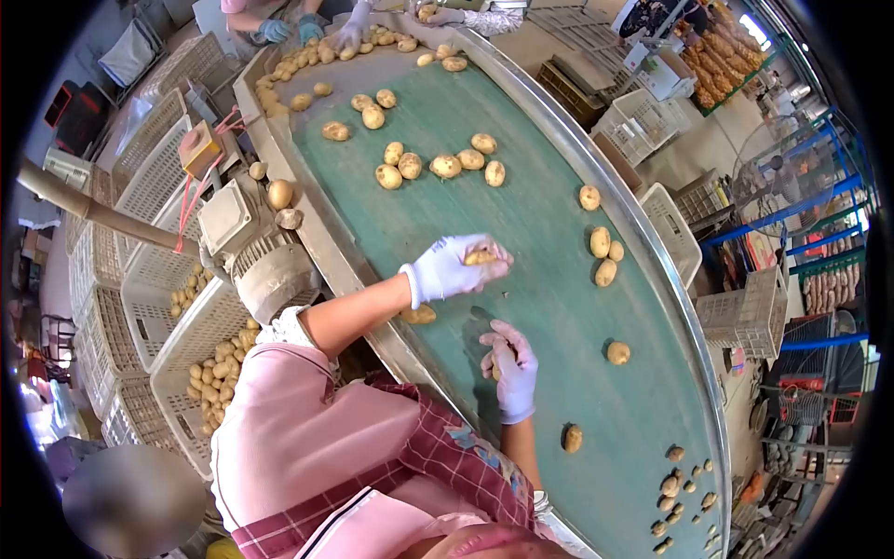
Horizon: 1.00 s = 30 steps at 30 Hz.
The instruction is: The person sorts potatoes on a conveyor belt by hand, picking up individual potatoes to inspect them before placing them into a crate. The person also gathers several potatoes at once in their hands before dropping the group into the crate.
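Both of my hands wear white gloves and are over a green conveyor belt [549, 307]. My left hand [452, 268] reaches across the belt, its fingers closed around a potato [480, 256]. Closer to my body, my right hand [510, 371] has its fingers curled around another potato [496, 371], mostly hidden by the glove. Under my left forearm a loose potato [419, 315] lies by the belt's near edge. Farther up the belt is a loose cluster of potatoes [445, 166]. Single potatoes [617, 352] lie to the right, and several small ones [670, 486] sit at lower right.
A metal rail [643, 224] edges the belt. At left are a motor [270, 270], a control box [200, 149] and crates [182, 359], some containing potatoes. At the top, other people's gloved hands [349, 35] are among piled potatoes [298, 61]. Beyond the rail stand more crates [670, 233].
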Each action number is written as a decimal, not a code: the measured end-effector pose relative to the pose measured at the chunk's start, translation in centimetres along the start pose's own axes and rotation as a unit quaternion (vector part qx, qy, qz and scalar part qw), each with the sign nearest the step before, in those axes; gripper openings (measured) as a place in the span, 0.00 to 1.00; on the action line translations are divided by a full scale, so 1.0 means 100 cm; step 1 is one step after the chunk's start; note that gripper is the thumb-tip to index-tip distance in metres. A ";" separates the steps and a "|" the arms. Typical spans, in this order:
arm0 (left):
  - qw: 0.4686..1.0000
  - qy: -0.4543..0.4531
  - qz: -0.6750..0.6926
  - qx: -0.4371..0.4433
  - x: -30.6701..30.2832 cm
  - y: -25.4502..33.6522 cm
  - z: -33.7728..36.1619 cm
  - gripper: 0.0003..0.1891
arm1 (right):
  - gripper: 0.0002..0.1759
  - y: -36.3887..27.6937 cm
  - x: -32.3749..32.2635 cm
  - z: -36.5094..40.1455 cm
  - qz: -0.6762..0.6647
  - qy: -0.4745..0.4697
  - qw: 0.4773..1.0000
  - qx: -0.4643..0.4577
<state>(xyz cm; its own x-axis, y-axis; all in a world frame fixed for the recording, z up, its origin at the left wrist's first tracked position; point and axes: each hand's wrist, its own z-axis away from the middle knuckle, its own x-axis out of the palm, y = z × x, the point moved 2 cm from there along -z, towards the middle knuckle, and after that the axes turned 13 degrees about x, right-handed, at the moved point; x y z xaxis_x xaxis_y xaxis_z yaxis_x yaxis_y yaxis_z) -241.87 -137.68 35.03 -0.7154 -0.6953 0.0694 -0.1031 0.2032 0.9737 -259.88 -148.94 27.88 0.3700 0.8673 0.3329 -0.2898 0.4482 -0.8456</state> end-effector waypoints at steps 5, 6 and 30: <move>0.776 0.105 -0.617 0.076 -0.093 0.041 -0.080 0.17 | 0.16 0.001 -0.003 -0.004 0.008 0.028 0.999 -0.017; 0.705 0.103 -0.678 0.180 -0.158 0.028 -0.105 0.20 | 0.16 0.000 -0.004 -0.005 0.011 0.036 0.999 -0.021; 0.684 -0.239 -0.669 0.168 0.022 -0.073 -0.267 0.19 | 0.16 -0.020 -0.024 0.000 -0.087 0.043 0.995 0.005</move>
<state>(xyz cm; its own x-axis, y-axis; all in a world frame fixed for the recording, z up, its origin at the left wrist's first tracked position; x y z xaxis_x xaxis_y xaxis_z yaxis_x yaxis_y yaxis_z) -224.24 -159.10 33.90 0.0380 -0.1258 -0.9913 -0.9812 -0.1924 -0.0132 -260.19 -151.93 28.82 0.4894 0.7544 0.4374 -0.2227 0.5931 -0.7737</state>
